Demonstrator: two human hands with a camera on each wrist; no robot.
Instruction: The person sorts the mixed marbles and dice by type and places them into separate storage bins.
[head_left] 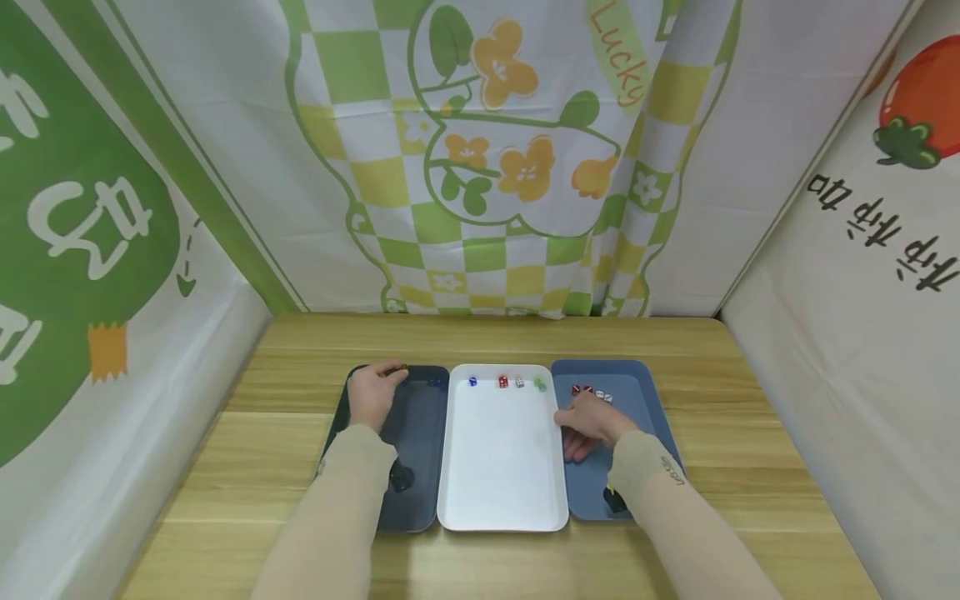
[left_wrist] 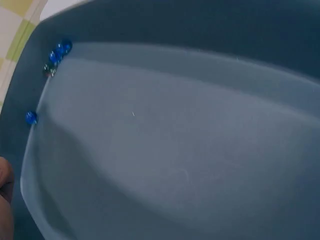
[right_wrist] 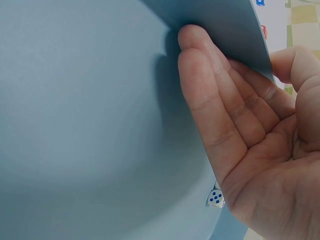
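Three trays stand side by side on the wooden table (head_left: 750, 450), and the step in hand looks like holding or lining up the outer two against the middle one. The right hand (head_left: 590, 417) pinches the left wall of the blue tray (head_left: 630, 392) in a narrow grip, thumb outside and fingers flat along the inside. Just beyond it, near the far end of that tray, sit two red dice (head_left: 582, 389) and two white dice (head_left: 603, 397). The left hand (head_left: 371, 396) is at the far left corner of the dark tray (head_left: 420, 433), fingers at the far rim; whether they grip the rim or something small, I cannot tell. Along the inside of that far edge, a few blue marbles (left_wrist: 61, 49) cluster in the right corner, and a single blue marble (left_wrist: 31, 117) lies apart to their left. Between the two, the white tray (head_left: 498, 467) has a blue piece (head_left: 472, 382), a red die (head_left: 503, 382), a white die (head_left: 520, 382) and green pieces (head_left: 539, 383) in a row near its far edge. The next move seems to call for level, gentle handling, since a tilt could set the marbles rolling.
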